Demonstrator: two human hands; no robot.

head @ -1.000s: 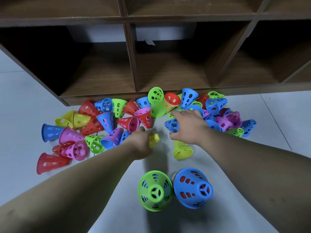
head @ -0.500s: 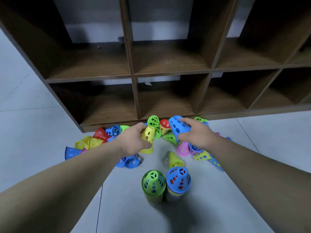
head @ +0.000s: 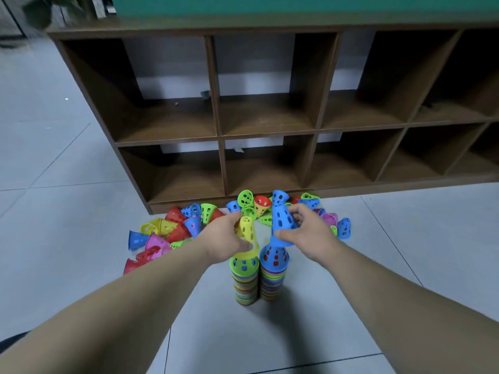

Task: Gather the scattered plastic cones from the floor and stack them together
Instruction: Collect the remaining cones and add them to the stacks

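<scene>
Stacking step, head view — two cones are held above two standing columns. Item one: yellow cone (head: 247,228), gripped by the left hand (head: 224,238) with fingers curled round its side; the narrow perforated tip is up and tilted away toward the shelf unit (head: 270,117), the wide mouth down, its rim just above the green-topped left stack (head: 244,279). Item two: blue cone (head: 282,225), pinched by the right hand (head: 310,236) between thumb and fingers; its long axis is near upright, the tip leaning slightly away, the mouth just over the blue-topped right stack (head: 272,276). Both stacks stand upright on the floor (head: 67,238), side by side and apparently touching. Remaining stock: scattered cones (head: 172,230) — red, blue, green, yellow, pink — lie mostly on their sides along the shelf's foot, tips pointing all ways. Judgement: the task is well along, yet many cones lie loose. The next move calls for aligning each held cone's axis with its stack, then lowering mouth over tip until seated; a tilted drop could jam or topple a column.
</scene>
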